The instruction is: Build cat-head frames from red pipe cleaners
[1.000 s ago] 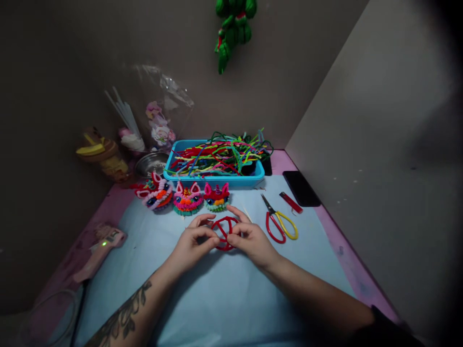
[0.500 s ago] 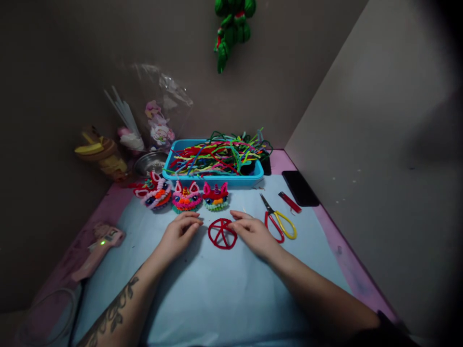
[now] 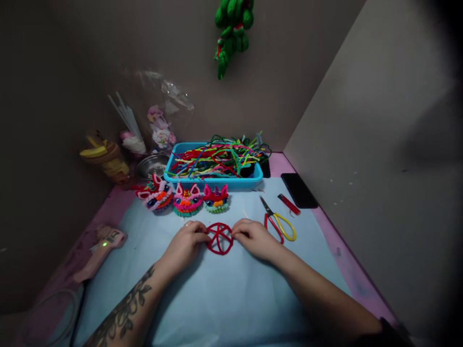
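Note:
A red pipe-cleaner ring with spokes [image 3: 219, 231] sits between my two hands, low over the blue sheet. My left hand [image 3: 187, 241] pinches its left edge between thumb and fingers. On the opposite edge, my right hand [image 3: 253, 237] pinches the rim in the same way. Just beyond my hands stand three fuzzy animal heads: a red and white one [image 3: 156, 193], a pink one [image 3: 187, 199] and a small red one with pink ears [image 3: 216, 198]. Scissors [image 3: 278, 220] with one red and one yellow handle lie right of my right hand.
A blue tray [image 3: 217, 184] heaped with coloured pipe cleaners [image 3: 220, 159] stands at the back. A red strip-shaped tool [image 3: 289, 204] and a black phone [image 3: 299, 190] lie at right. The pink glue gun [image 3: 99, 253] is at left, its cord trailing forward. A metal bowl [image 3: 152, 165] stands back left.
My left hand has moved right and now grips the ring's left edge. My right hand has shifted to the ring's right edge. The ring sits slightly further left and looks more domed.

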`<state>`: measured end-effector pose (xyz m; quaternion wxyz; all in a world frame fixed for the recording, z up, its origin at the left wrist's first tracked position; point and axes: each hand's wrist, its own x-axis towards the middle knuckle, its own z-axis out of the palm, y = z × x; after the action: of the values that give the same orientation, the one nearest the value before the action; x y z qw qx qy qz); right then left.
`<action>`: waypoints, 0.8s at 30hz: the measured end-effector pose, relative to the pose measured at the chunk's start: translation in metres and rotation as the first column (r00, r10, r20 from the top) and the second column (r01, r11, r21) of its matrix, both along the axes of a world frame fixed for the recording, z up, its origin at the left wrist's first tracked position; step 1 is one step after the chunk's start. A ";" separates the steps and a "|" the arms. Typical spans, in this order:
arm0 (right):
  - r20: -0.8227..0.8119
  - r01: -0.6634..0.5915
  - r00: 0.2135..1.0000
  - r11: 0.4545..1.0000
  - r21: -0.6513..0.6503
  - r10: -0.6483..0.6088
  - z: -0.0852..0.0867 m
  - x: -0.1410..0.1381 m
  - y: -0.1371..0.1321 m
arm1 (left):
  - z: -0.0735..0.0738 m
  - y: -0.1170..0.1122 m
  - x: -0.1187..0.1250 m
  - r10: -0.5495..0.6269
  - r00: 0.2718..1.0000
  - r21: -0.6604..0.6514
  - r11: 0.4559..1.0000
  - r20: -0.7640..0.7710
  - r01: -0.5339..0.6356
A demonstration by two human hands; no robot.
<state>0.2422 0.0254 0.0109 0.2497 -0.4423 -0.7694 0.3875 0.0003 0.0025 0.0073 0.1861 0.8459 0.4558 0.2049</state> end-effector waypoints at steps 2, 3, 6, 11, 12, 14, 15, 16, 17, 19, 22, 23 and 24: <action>0.000 -0.009 1.000 1.000 0.002 0.009 0.002 -0.001 -0.001 | 0.001 0.000 -0.001 0.022 0.999 -0.014 1.000 0.033 -0.021; 0.001 -0.002 1.000 1.000 0.009 0.002 0.002 -0.001 -0.001 | 0.002 0.000 -0.002 0.041 0.997 -0.027 0.999 0.059 -0.040; 0.018 0.020 1.000 0.999 0.049 -0.021 0.000 -0.003 -0.002 | 0.005 -0.002 0.000 0.136 0.978 -0.063 0.990 0.156 -0.127; 0.074 0.001 0.997 0.992 0.127 -0.011 -0.005 -0.007 -0.003 | 0.006 -0.007 0.009 0.096 0.971 -0.071 0.994 0.219 -0.082; 0.076 -0.002 0.997 0.991 0.137 -0.009 -0.006 -0.008 -0.004 | 0.005 -0.008 0.011 0.068 0.976 -0.071 0.996 0.208 -0.055; 0.081 -0.001 0.997 0.988 0.153 -0.012 -0.006 -0.010 -0.005 | 0.003 -0.009 0.014 0.038 0.981 -0.072 0.997 0.188 -0.025; 0.092 -0.001 0.996 0.987 0.159 -0.014 -0.006 -0.011 -0.006 | 0.002 -0.009 0.016 0.031 0.982 -0.072 0.997 0.185 -0.018; 0.105 -0.004 0.994 0.986 0.169 -0.014 -0.006 -0.011 -0.006 | 0.002 -0.009 0.017 0.035 0.983 -0.073 0.997 0.181 -0.023; 0.114 -0.005 0.993 0.984 0.179 -0.016 -0.006 -0.012 -0.007 | 0.001 -0.009 0.018 0.031 0.985 -0.075 0.997 0.172 -0.019; 0.121 -0.003 0.992 0.984 0.178 -0.018 -0.006 -0.014 -0.008 | 0.001 -0.009 0.019 0.003 0.987 -0.067 0.998 0.158 0.007; 0.092 0.010 0.995 0.986 0.165 -0.025 -0.006 -0.016 -0.009 | -0.003 -0.009 0.018 -0.019 0.988 -0.062 0.998 0.154 0.029; 0.071 0.017 0.997 0.987 0.159 -0.028 -0.005 -0.016 -0.008 | -0.006 -0.009 0.017 -0.029 0.988 -0.056 0.998 0.153 0.038; 0.042 0.029 0.998 0.988 0.151 -0.035 -0.005 -0.016 -0.007 | -0.011 -0.008 0.015 -0.031 0.988 -0.048 0.998 0.150 0.039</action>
<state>0.2258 0.0180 0.0063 0.2712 -0.4430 -0.7946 0.3144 0.0155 -0.0059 -0.0032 0.2448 0.8311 0.4308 0.2525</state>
